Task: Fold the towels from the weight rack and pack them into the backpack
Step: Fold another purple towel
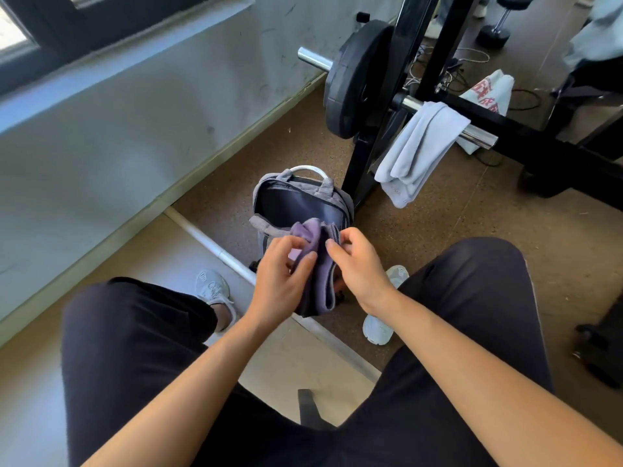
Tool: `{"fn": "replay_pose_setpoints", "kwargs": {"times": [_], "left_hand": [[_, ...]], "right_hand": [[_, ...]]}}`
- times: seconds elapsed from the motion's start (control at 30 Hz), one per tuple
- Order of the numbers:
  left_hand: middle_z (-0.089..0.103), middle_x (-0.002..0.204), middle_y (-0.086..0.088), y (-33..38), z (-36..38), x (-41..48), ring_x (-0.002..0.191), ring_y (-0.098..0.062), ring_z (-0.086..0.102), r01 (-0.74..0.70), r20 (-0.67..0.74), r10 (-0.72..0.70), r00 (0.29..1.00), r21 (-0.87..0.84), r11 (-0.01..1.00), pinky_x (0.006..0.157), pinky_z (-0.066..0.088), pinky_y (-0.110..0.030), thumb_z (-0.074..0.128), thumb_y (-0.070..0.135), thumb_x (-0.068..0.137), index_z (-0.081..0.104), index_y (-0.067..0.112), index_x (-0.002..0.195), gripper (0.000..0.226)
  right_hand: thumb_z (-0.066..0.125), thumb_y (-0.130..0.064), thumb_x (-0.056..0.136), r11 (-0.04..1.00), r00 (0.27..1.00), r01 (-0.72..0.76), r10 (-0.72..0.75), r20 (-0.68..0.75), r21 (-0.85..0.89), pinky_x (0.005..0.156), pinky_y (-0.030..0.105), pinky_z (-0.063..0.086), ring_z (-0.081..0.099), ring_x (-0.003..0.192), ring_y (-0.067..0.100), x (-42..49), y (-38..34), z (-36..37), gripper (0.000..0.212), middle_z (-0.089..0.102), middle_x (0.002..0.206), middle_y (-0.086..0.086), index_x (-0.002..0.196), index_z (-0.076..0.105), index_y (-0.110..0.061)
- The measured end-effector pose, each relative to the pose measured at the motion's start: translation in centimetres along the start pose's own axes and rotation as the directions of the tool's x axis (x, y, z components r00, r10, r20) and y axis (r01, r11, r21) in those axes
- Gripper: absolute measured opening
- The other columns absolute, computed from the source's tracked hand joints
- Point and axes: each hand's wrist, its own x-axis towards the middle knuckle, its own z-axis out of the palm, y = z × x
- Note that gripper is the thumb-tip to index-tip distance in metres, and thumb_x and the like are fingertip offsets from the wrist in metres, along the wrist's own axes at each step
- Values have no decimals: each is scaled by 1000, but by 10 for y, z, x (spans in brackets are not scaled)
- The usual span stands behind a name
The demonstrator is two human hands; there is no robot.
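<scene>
A purple towel (318, 264) hangs bunched between my hands, just above the mouth of the backpack. My left hand (281, 274) pinches its left side with curled fingers. My right hand (357, 264) grips its right edge. The grey backpack (269, 193) stands open on the floor in front of my knees, its dark inside showing. A light blue towel (418, 150) is draped over the chrome bar (478, 134) of the weight rack, up and to the right of the backpack.
A black weight plate (354, 79) sits on the bar, with the rack's black upright (367, 156) right behind the backpack. A white pipe (215, 247) lies along the floor. The wall runs along the left. A printed bag (488, 92), cables and a dumbbell (495, 28) lie beyond the rack.
</scene>
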Motion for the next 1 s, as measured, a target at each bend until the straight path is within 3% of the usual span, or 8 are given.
{"fn": "replay_pose_setpoints", "kwargs": {"times": [0.2,0.27,0.4,0.5,0.63,0.77,0.9,1.0], "left_hand": [[53,124,4,6,-1,-5,116,-14,56,-72,221,101,970,-136,988,96,44,-21,65,38,91,68,20,115,30],[53,130,4,9,-4,-5,116,-6,55,74,314,19,949,-283,956,92,43,-16,60,39,84,72,12,114,43],[64,133,8,6,-10,2,104,-16,59,426,477,-175,861,-488,762,75,46,-28,52,30,74,72,5,121,57],[72,123,-5,3,-20,10,95,-16,57,444,381,-251,890,-596,669,63,43,-26,44,21,75,75,5,114,52],[72,105,-1,-7,-24,16,80,-8,61,421,118,-432,894,-554,718,72,47,-27,62,27,75,70,14,111,39],[73,123,-5,-4,-23,10,109,-21,71,658,462,-470,752,-565,497,96,50,-39,54,63,90,67,19,130,61],[66,136,-16,-2,-17,5,125,-34,65,677,545,-456,704,-709,197,97,54,-44,77,63,74,60,9,138,86],[65,137,-19,-3,-16,7,124,-35,64,633,504,-417,756,-723,276,93,58,-41,90,34,68,58,6,139,83]], "right_hand": [[72,-33,92,958,994,-89,68,87,274,92,39,57,70,107,26,-3,-4,-5,44,69,116,16,122,54,-7],[81,-30,82,968,996,-62,43,82,241,93,31,56,70,109,18,-3,-4,-5,50,70,117,9,122,57,-11],[80,-10,83,974,995,-66,48,85,218,83,23,55,71,98,11,1,-5,-10,37,71,106,4,113,60,-13],[67,2,91,944,985,-125,80,154,305,92,31,54,69,105,21,8,-6,-21,29,71,114,15,119,61,-5],[54,-1,97,792,942,-311,185,280,525,93,33,56,68,114,27,8,-16,-32,35,69,127,17,131,60,-4],[51,-6,99,651,915,-387,182,360,653,104,42,49,62,126,29,7,-19,-42,40,66,135,13,138,57,-11],[49,9,95,727,919,-355,156,361,588,101,46,53,61,126,33,12,-9,-43,49,63,136,17,140,54,-12],[56,11,92,850,925,-317,177,337,421,105,53,50,60,127,36,12,-1,-41,52,59,138,20,140,52,-9]]}}
